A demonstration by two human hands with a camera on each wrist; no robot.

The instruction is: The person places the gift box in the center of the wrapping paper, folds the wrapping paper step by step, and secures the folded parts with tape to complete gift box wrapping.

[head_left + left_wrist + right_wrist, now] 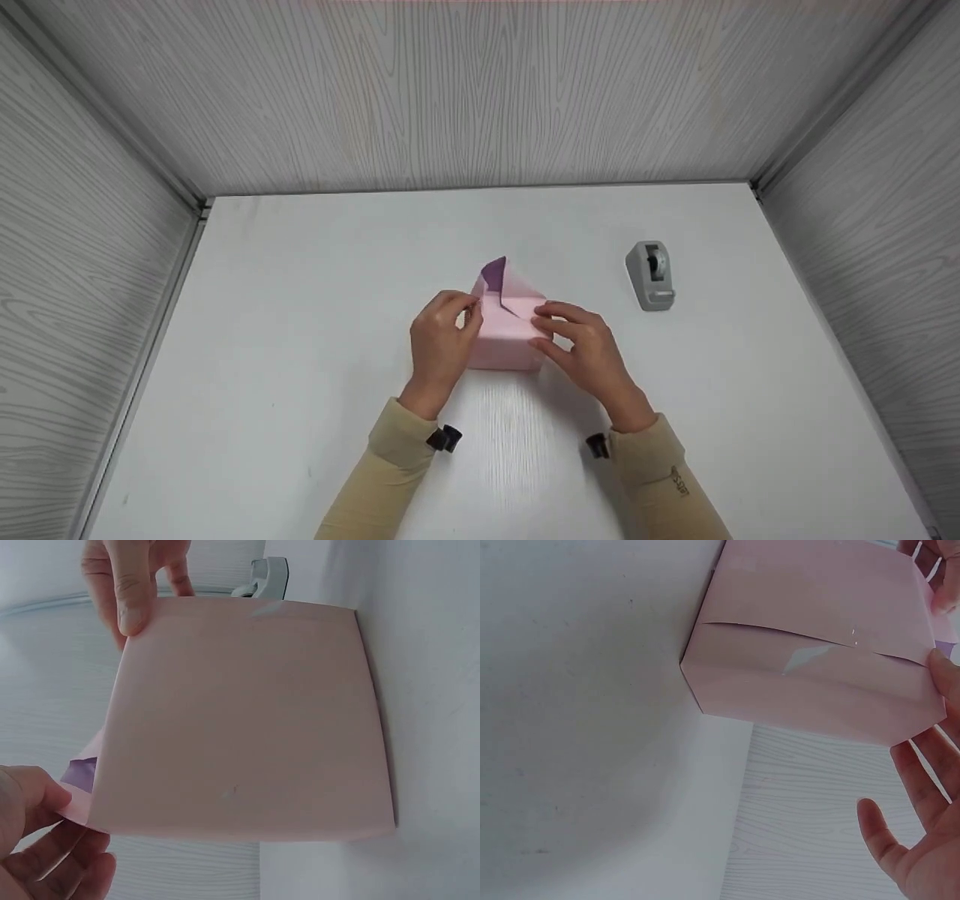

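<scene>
A boxy pink paper package [506, 349] stands on the table between the two hands, its purple inner side [493, 274] showing where the top end is folded partway in. At its upper left edge the left hand [442, 334] pinches the paper between thumb and index finger. The right hand [581, 345] holds the upper right edge, thumb on the near face and fingers over the folded top. In the right wrist view, a seam runs along the package's side [817, 690], with a shiny strip like clear tape across it. What is inside the package is hidden.
A grey tape dispenser [651, 276] with a roll stands to the right, beyond the right hand. The white table [300, 300] is bounded by wood-grain panels [465, 97] at the back and both sides.
</scene>
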